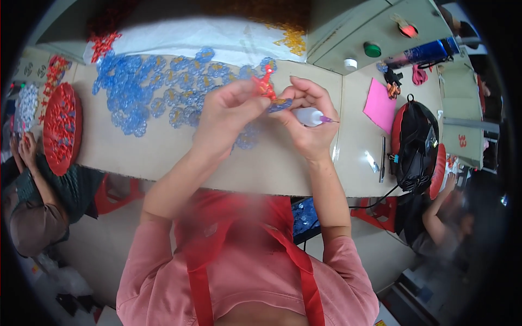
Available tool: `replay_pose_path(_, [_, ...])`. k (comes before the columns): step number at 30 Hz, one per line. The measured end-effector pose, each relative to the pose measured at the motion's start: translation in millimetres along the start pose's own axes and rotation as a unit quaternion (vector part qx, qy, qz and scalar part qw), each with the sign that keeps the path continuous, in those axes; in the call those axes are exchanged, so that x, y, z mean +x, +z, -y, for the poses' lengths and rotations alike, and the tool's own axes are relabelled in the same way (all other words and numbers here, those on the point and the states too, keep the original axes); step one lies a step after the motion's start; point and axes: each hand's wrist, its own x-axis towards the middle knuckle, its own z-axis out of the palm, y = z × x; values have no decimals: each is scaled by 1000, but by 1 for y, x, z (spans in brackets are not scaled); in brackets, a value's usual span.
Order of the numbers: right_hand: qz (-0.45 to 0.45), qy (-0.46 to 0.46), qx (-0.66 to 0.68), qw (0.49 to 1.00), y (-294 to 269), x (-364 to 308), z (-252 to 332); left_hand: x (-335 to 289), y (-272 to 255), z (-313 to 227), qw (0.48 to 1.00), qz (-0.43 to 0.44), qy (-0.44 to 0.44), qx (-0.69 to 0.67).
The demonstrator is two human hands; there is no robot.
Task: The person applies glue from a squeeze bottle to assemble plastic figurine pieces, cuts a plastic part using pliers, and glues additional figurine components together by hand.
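Observation:
Above the table's middle, my left hand [231,111] pinches a small red plastic figure [265,87] between thumb and fingers. A translucent blue piece [280,105] with a yellowish patch sits at the figure's lower end, by my right fingertips; I cannot tell whether the two are joined. My right hand [312,127] is closed around a small white squeeze bottle [308,116], whose purple needle tip points right, away from the figure. Many translucent blue flower-shaped pieces [128,100] lie spread on the table beyond and left of my hands.
Red pieces [103,46] and yellow pieces [292,42] lie on white sheeting at the back. A red basket [66,130] of red parts stands left. Pink paper [379,105], a pen [383,157] and a black bag [416,146] lie right. Other people work on both sides.

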Motion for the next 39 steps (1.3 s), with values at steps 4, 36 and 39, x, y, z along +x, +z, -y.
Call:
replay_pose_path(4, [9, -4, 11, 1000, 4, -2, -1, 1, -5, 1, 1000, 7, -3, 2])
replay_pose_path(36, [-35, -12, 4, 999, 14, -4, 12, 5, -13, 4, 998, 37, -40, -10])
replay_pose_path(39, [-35, -22, 5, 999, 12, -4, 9, 5, -12, 3, 998, 44, -40, -2])
